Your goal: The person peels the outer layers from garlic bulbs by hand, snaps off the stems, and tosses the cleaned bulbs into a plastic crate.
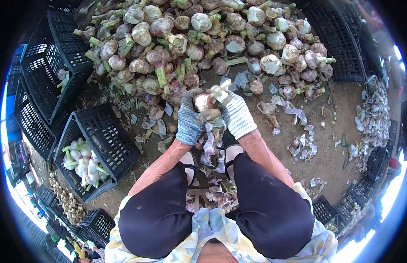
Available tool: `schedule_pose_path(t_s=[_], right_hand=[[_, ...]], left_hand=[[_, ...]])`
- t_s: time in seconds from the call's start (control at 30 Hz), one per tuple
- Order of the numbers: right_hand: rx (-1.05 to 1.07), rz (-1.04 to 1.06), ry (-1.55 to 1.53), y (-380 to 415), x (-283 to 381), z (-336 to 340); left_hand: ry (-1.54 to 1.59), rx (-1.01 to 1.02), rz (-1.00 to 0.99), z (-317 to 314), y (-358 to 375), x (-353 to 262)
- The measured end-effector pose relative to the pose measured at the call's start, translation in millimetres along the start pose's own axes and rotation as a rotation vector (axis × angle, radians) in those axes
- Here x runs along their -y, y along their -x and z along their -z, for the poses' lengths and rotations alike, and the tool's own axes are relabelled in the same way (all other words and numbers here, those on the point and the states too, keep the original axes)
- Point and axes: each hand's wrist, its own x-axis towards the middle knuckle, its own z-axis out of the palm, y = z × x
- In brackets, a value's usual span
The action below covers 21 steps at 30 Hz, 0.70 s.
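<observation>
A garlic bulb with reddish-brown skin [204, 101] is held in front of the knees by my left hand [189, 117], in a grey-blue knit glove with its fingers wrapped round the bulb. Against the bulb's right side is my right hand [237, 115], in a white-striped glove. Its fingers are closed at a pale stem or strip of skin [221, 91]; which of the two is too small to tell. Just beyond both hands rises a large heap of unpeeled garlic [159, 57] with green stems. Peeled skins [208, 147] lie below the hands, between the feet.
On the left, a black crate [109, 140] holds white garlic bulbs [84, 162], with more black crates [50, 65] beyond it. Another crate [337, 39] stands at the upper right. Skins [303, 147] litter the ground at the right. People are partly visible at the lower left edge.
</observation>
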Motion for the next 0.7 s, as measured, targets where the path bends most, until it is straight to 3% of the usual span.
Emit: schedule_pose_path(t_s=[0.17,0.2,0.3,0.37,0.43,0.47,0.5,0.57,0.6,0.63,0.7], right_hand=[[0.049,0.191,0.189,-7.4,-13.5,-15.2],[0.011,0.054,0.234,-2.7,-9.0,-13.1],[0.034,0.083,0.278,-3.7,-11.3,-2.0],[0.056,0.123,0.256,-5.0,-11.8,3.3],[0.057,0.236,0.484,-4.2,-10.9,9.7],[0.104,0.41,0.574,-6.7,-13.7,11.3],[0.103,0.408,0.574,-8.3,-15.3,12.2],[0.134,0.477,0.695,-8.5,-13.0,9.4],[0.169,0.232,0.502,-5.0,-9.1,9.6],[0.169,0.232,0.501,-4.7,-7.5,9.9],[0.246,0.135,0.151,-3.8,-5.6,11.2]], left_hand=[[-0.072,-0.102,-0.073,14.9,-2.2,-2.0],[0.219,-0.092,0.144,15.4,-0.7,-2.9],[0.446,-0.049,0.258,18.5,-4.5,9.0],[0.419,0.004,0.3,17.9,-4.6,8.3],[0.657,-0.04,0.648,15.5,-2.6,7.3],[0.616,-0.069,0.739,16.8,-1.7,0.7],[0.616,-0.07,0.741,19.3,-1.6,6.6],[0.547,-0.058,0.663,21.1,-4.2,16.2],[0.342,-0.085,0.304,21.0,-3.6,20.0],[0.34,-0.085,0.304,19.3,-4.1,11.5],[-0.228,-0.062,-0.173,16.8,-4.8,-5.0]])
